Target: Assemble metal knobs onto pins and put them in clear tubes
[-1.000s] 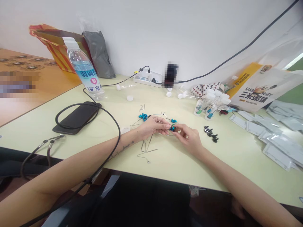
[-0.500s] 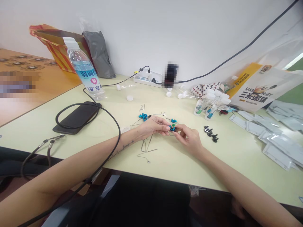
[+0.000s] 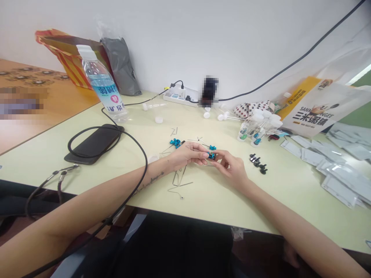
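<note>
The small blue metal fitting [image 3: 211, 155] sits between your two hands, over the middle of the worktop [image 3: 220, 208]. Your right hand [image 3: 232, 166] has it in a closed pinch grip, with thumb and forefinger coming in from the right. Your left hand [image 3: 188, 153] is curled, its fingertips [image 3: 205, 155] just beside the fitting on its left side. That grip looks closed, but you cannot tell whether those fingers hold the fitting or only touch it.

Just far of your left hand lies a cluster of blue fittings [image 3: 175, 143], and a single blue fitting [image 3: 212, 147] lies just far of the one you hold. Bent metal wires [image 3: 179, 189] lie on the near side, below your left wrist. To the right of your right hand is a short row of black fittings [image 3: 257, 163], and farther off to the far right stands a bunch of clear plastic tubes with white caps [image 3: 257, 126]. Foil sachets [image 3: 339, 166] are scattered at the right edge. Off to the left lie a black phone [image 3: 92, 144] and a black cable [image 3: 136, 146], with a water bottle [image 3: 104, 87] beyond them.
</note>
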A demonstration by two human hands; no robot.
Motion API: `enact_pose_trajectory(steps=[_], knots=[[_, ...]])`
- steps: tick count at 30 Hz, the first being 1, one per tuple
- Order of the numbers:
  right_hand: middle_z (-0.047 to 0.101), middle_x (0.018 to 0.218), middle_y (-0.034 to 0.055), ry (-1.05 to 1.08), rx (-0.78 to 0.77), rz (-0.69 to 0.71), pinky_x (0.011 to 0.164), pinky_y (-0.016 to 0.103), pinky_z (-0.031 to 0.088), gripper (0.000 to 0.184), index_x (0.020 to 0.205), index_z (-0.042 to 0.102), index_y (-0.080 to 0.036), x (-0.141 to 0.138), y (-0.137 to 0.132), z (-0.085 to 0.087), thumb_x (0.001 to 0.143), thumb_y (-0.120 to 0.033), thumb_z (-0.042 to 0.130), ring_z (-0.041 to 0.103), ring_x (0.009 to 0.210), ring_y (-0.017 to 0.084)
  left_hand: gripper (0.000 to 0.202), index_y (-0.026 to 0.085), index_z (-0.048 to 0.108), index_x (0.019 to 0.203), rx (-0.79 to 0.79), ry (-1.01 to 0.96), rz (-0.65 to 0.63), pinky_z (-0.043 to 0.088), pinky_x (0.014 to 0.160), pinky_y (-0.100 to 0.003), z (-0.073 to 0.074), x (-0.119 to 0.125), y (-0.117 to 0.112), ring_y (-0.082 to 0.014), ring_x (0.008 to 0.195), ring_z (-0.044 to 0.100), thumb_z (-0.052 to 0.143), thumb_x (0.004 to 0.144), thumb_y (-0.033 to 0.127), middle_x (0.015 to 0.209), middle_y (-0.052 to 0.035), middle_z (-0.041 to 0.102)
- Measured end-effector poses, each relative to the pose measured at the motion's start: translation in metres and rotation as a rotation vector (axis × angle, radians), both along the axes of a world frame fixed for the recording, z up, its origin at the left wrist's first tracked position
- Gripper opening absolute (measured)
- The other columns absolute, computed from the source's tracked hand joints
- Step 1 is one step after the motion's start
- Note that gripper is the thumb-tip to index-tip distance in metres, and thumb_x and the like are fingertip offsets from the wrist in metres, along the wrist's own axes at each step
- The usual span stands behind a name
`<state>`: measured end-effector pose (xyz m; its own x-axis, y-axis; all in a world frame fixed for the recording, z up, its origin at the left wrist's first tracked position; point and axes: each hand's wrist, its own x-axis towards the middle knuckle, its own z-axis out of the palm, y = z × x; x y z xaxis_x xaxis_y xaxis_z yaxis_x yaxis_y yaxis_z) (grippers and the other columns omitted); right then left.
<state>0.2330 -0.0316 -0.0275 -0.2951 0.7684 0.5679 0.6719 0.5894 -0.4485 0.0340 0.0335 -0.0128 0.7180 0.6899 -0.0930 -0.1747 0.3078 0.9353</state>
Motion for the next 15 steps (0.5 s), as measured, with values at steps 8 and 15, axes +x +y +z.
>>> enact_pose_trajectory(steps=[8, 15], knots=[[0.068, 0.081, 0.0016, 0.014, 0.016, -0.029, 0.048, 0.021, 0.044, 0.023, 0.110, 0.054, -0.021, 0.0011, 0.0008, -0.0050, 0.089, -0.030, 0.051, 0.052, 0.046, 0.008, 0.019, 0.009, 0.068, 0.082, -0.012, 0.012, 0.017, 0.052, 0.059, -0.018, 0.0035, 0.0004, -0.0014, -0.0103, 0.062, 0.066, 0.076, 0.068, 0.019, 0.069, -0.0039, 0.069], [0.067, 0.079, 0.0012, 0.014, 0.012, -0.025, 0.048, 0.020, 0.043, 0.023, 0.109, 0.055, -0.020, 0.0014, 0.0008, -0.0037, 0.089, -0.030, 0.051, 0.052, 0.045, 0.007, 0.020, 0.008, 0.068, 0.082, -0.022, 0.010, 0.035, 0.053, 0.058, -0.018, 0.0029, 0.0010, -0.0022, -0.0110, 0.061, 0.066, 0.077, 0.067, 0.019, 0.069, -0.0041, 0.069]])
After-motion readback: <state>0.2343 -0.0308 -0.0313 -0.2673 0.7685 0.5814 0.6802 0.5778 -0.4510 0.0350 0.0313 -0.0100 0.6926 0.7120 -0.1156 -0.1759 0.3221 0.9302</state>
